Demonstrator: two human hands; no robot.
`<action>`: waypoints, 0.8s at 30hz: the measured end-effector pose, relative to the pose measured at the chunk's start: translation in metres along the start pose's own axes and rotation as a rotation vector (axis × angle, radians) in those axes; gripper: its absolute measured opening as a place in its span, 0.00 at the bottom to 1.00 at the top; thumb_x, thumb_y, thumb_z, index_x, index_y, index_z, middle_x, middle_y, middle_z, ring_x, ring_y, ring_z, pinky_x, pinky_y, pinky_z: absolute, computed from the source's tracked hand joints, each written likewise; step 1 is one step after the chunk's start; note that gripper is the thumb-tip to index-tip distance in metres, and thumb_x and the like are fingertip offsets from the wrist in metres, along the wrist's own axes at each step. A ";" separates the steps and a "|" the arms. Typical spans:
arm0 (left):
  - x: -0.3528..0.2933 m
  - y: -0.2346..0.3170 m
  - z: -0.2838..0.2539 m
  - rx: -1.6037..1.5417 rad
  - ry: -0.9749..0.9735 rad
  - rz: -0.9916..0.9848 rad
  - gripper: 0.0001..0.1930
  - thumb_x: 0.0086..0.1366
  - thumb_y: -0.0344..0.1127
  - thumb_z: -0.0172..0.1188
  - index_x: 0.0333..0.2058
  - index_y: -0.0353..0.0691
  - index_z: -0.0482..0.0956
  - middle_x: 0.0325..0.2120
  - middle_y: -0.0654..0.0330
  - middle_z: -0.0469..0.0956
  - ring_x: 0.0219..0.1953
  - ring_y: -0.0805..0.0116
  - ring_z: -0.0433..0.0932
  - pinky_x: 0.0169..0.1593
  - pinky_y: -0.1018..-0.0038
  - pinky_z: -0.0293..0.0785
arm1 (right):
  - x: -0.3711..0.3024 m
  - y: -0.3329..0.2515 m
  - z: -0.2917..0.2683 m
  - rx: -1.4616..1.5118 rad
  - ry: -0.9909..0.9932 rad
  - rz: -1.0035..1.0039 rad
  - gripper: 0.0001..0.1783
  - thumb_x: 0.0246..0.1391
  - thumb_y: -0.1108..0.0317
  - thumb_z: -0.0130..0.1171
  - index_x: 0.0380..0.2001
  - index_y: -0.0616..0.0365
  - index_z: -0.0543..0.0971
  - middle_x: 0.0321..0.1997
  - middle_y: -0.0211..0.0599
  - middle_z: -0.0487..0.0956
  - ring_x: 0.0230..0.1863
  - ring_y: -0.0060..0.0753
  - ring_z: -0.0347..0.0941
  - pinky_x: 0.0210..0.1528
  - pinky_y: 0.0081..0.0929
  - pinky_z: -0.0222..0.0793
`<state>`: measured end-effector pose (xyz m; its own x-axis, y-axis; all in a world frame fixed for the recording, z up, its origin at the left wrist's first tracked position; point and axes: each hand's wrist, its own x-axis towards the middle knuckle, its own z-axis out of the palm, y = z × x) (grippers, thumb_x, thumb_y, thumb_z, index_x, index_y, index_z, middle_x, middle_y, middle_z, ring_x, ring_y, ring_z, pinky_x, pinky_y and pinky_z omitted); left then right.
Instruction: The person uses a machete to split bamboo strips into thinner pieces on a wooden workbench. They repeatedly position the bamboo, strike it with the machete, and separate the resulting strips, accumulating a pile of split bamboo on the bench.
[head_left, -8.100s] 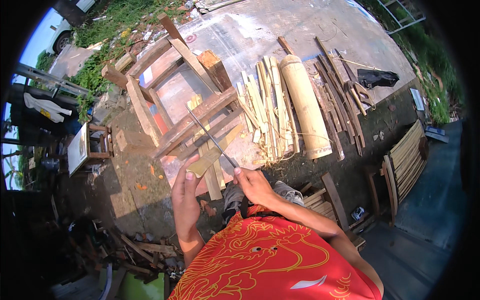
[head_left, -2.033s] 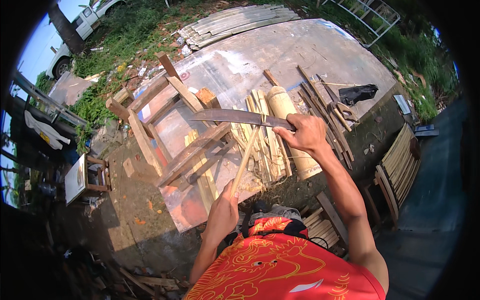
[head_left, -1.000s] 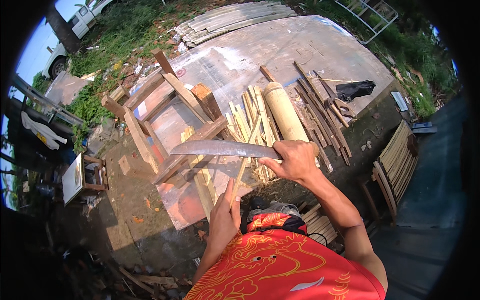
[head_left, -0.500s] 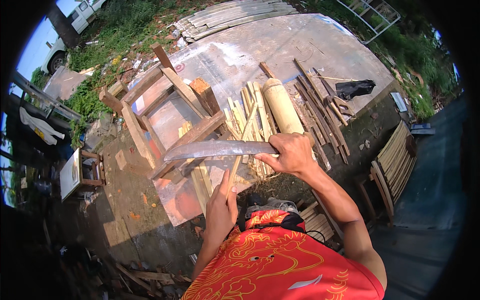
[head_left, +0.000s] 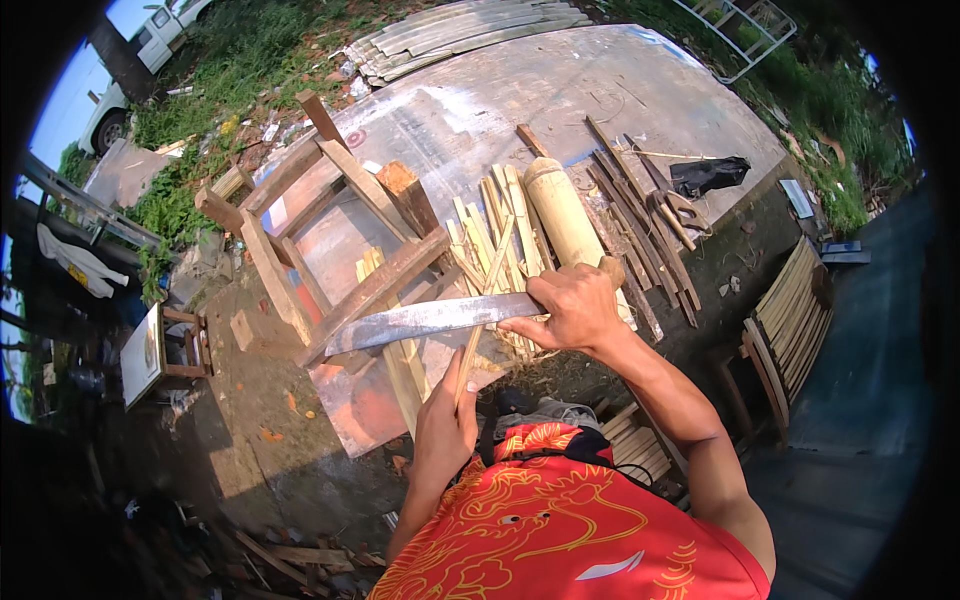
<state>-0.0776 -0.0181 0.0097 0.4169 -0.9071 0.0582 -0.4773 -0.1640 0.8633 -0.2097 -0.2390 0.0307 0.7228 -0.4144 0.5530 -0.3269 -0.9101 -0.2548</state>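
My right hand is closed around the wooden handle of a machete, whose long blade points left. The blade lies across a thin bamboo strip. That strip's lower end is pinched between the thumb and fingers of my left hand, and its upper part slants up to the right. Beyond the blade, several split bamboo strips lie in a pile. A thick bamboo pole section lies just right of them. The blade tip overlaps the near bar of a wooden frame.
A large worn board lies under the bamboo. Dark wooden slats, a handsaw and a black bag are on its right. A small white-topped table stands left, a bundle of slats right. Corrugated sheets lie at the far edge.
The machete blade has moved down along the strip toward my left hand, its tip dropping and its face tilting. My left hand keeps its grip nearly in place.
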 end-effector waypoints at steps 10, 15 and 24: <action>-0.007 -0.011 0.001 0.021 -0.040 -0.008 0.25 0.75 0.33 0.51 0.68 0.36 0.63 0.28 0.46 0.76 0.23 0.65 0.72 0.31 0.68 0.71 | 0.007 0.023 -0.004 -0.069 -0.035 0.254 0.33 0.54 0.34 0.61 0.18 0.56 0.77 0.14 0.43 0.75 0.19 0.50 0.77 0.23 0.43 0.71; -0.007 -0.007 -0.001 -0.054 -0.095 -0.128 0.24 0.76 0.36 0.50 0.67 0.39 0.64 0.22 0.54 0.73 0.20 0.69 0.68 0.28 0.70 0.68 | 0.002 0.022 -0.005 0.001 -0.268 0.152 0.32 0.54 0.34 0.61 0.19 0.56 0.78 0.16 0.42 0.77 0.19 0.52 0.76 0.24 0.46 0.70; 0.013 -0.026 -0.013 -0.608 -0.191 -0.379 0.22 0.80 0.50 0.39 0.36 0.37 0.72 0.17 0.64 0.70 0.15 0.78 0.67 0.21 0.78 0.66 | -0.005 0.040 0.017 0.414 0.079 0.797 0.37 0.65 0.37 0.50 0.32 0.67 0.83 0.14 0.49 0.74 0.20 0.45 0.76 0.28 0.41 0.69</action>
<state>-0.0497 -0.0203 -0.0056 0.2994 -0.8917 -0.3396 0.2082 -0.2863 0.9352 -0.2160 -0.2736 0.0041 0.3264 -0.9350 0.1389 -0.4566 -0.2846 -0.8429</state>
